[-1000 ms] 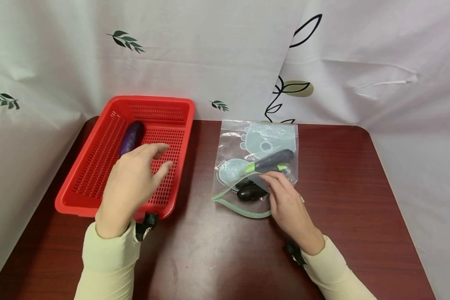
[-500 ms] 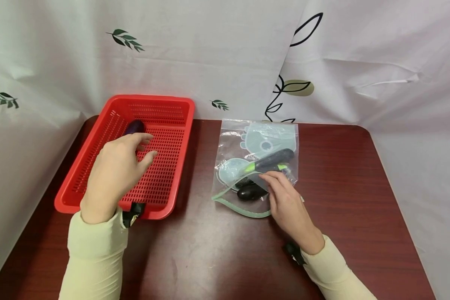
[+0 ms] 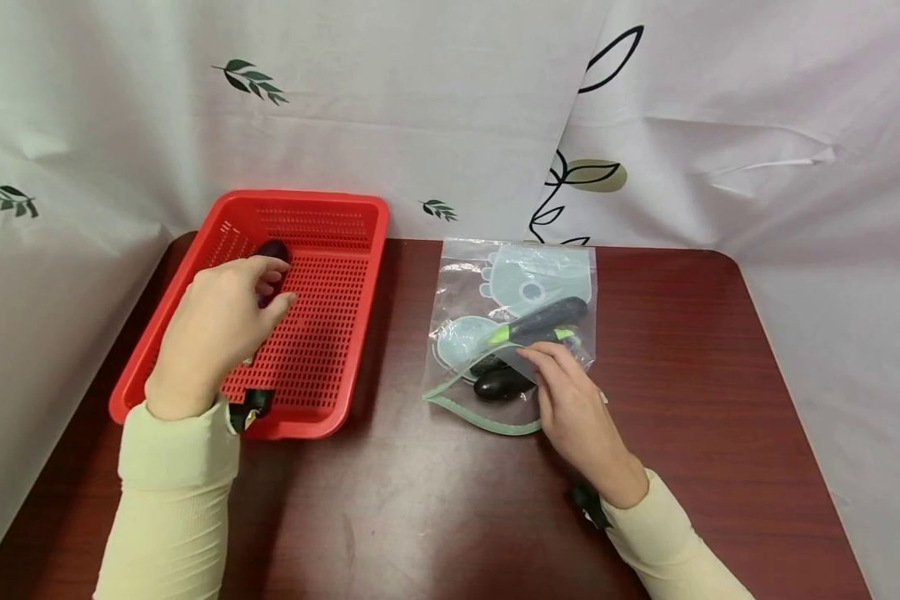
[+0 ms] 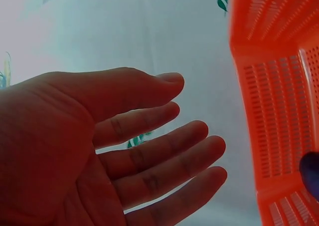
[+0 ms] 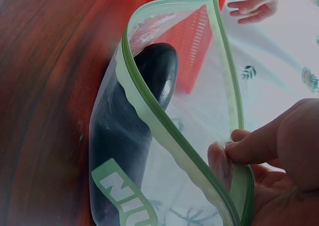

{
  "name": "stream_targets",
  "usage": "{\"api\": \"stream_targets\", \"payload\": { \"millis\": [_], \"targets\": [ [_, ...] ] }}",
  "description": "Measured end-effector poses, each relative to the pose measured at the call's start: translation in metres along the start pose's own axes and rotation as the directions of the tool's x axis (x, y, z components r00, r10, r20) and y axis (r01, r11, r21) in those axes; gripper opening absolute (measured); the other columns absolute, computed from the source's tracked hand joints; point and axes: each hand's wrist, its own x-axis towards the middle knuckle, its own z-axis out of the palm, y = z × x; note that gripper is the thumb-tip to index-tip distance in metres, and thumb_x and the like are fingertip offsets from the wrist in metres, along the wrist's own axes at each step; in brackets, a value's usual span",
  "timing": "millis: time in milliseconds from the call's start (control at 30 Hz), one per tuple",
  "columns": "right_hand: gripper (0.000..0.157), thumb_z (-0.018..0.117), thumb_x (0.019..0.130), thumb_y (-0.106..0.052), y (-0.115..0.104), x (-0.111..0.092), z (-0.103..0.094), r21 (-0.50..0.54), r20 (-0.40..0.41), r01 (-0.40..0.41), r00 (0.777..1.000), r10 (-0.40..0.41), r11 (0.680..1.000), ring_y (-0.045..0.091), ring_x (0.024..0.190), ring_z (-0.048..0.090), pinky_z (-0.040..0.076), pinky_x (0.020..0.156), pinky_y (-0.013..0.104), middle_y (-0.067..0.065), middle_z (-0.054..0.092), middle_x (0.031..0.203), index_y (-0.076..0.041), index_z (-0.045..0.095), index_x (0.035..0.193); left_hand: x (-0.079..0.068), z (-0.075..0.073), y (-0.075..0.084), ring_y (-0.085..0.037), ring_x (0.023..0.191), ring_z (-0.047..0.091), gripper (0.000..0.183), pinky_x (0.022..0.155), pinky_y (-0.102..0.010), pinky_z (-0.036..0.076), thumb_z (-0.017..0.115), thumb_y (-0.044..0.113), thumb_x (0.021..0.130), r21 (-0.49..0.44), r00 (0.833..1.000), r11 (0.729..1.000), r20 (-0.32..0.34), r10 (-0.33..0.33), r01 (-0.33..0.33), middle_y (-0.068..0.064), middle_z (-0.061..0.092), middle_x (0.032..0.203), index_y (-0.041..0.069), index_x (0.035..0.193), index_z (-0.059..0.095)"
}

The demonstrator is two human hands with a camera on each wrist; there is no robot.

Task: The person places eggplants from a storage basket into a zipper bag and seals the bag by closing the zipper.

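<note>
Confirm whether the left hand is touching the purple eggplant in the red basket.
Apart. In the left wrist view, leaf-print sheet and red basket wall show between the left hand and the purple eggplant.

1. One readable text, right wrist view: white capitals "NIU" on a green patch (image 5: pixel 122 195) printed on the clear zip bag (image 5: pixel 159 113).
2. "N" and "I" read clean. Third letter reads as "U", but its lower part runs into the bottom frame edge, so treat it as likely only.
3. Letters are blocky and tilted; the line runs from upper left down to lower right, below the bag's green zip strip.
4. Can't tell whether more letters follow past the frame edge.
5. Head and left wrist views: no legible text.
</note>
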Motion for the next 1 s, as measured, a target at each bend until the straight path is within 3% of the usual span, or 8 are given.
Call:
{"api": "stream_targets", "payload": {
  "millis": [167, 667, 867, 1000],
  "targets": [
    [0.038, 0.061, 0.089, 0.014, 0.0, 0.0, 0.0, 0.002, -0.001, 0.001, 1.0, -0.001, 1.0, 0.024, 0.109, 0.061, 0.055, 0.084, 0.037, 0.014, 0.06, 0.123, 0.002, 0.064, 0.125, 0.003, -0.001, -0.013, -0.041, 0.096, 0.065, 0.037, 0.082, -0.058, 0.05, 0.068, 0.01, 0.091, 0.002, 0.997, 0.998, 0.047, -0.059, 0.059, -0.028, 0.067, 0.111, -0.005, 0.125, 0.061],
    [0.038, 0.061, 0.089, 0.015, 0.001, 0.0, 0.0, -0.002, -0.004, -0.004, 1.0, 0.004, 1.0, 0.023, 0.109, 0.062, 0.055, 0.082, 0.037, 0.013, 0.06, 0.123, 0.001, 0.064, 0.125, 0.022, 0.002, -0.045, -0.039, 0.079, 0.058, 0.04, 0.072, -0.057, 0.047, 0.071, 0.015, 0.089, 0.093, 0.987, 0.989, 0.106, -0.121, 0.111, -0.025, 0.065, 0.091, -0.005, 0.123, 0.061],
    [0.04, 0.06, 0.088, 0.016, 0.001, 0.001, 0.0, -0.001, -0.001, -0.008, 1.0, 0.008, 1.0, 0.022, 0.108, 0.062, 0.055, 0.081, 0.036, 0.012, 0.06, 0.123, 0.001, 0.064, 0.125, 0.029, 0.006, -0.059, -0.037, 0.073, 0.057, 0.05, 0.072, -0.057, 0.048, 0.072, 0.017, 0.089, 0.114, 0.974, 0.984, 0.168, -0.152, 0.134, -0.022, 0.064, 0.082, -0.009, 0.128, 0.055],
    [0.04, 0.06, 0.088, 0.016, 0.002, 0.0, -0.001, -0.001, -0.002, -0.007, 1.0, 0.007, 1.0, 0.022, 0.108, 0.062, 0.055, 0.081, 0.036, 0.012, 0.06, 0.123, 0.001, 0.064, 0.125, 0.035, 0.008, -0.065, -0.037, 0.076, 0.06, 0.056, 0.076, -0.06, 0.048, 0.073, 0.018, 0.088, 0.13, 0.962, 0.982, 0.22, -0.164, 0.137, -0.025, 0.066, 0.086, -0.011, 0.131, 0.052]
  ]
}}
